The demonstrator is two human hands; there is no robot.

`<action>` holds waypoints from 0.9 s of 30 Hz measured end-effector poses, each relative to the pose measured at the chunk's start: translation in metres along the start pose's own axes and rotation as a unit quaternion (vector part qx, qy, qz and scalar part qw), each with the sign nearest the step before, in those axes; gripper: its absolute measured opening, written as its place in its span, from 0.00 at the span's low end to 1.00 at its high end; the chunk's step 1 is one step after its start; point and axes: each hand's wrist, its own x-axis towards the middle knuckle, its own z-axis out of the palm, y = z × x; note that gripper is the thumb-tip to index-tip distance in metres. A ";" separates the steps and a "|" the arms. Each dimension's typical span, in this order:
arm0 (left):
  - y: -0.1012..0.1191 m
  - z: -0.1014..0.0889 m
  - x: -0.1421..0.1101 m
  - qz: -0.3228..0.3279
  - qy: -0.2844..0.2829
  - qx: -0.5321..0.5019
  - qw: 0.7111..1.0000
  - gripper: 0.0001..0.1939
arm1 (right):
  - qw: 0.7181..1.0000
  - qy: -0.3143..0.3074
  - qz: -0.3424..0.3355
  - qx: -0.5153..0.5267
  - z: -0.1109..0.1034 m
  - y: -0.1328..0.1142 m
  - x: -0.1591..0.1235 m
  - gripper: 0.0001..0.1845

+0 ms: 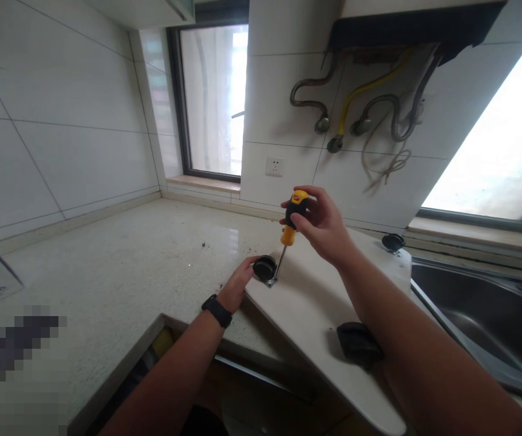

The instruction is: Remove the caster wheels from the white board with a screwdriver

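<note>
My right hand [322, 225] is closed around the yellow and black handle of a screwdriver [292, 223], held nearly upright with its tip at a metal bracket beside a small black caster wheel [264, 267]. My left hand [238, 289], with a black watch on the wrist, grips that caster at the left corner of a white board [306, 303] lying across the counter. Another black caster [358, 344] sits nearer me on the board, and a third [393, 242] at its far corner.
A speckled stone countertop [120, 272] stretches to the left, with dark debris specks near the board. A steel sink [479, 321] lies at the right. Below me is an open cut-out in the counter [188, 375]. Hoses and a socket hang on the tiled wall behind.
</note>
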 end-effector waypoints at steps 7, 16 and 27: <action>-0.009 -0.002 0.002 -0.005 0.001 0.000 1.000 0.31 | 0.995 -0.018 0.001 -0.096 -0.009 -0.005 0.026 0.36; -0.013 0.000 0.010 0.013 0.026 0.004 1.000 0.31 | 0.998 -0.049 0.023 0.039 -0.011 0.019 0.030 0.38; -0.017 0.000 0.017 -0.004 0.047 0.001 0.999 0.32 | 1.000 0.000 -0.007 -0.022 -0.017 0.049 0.038 0.40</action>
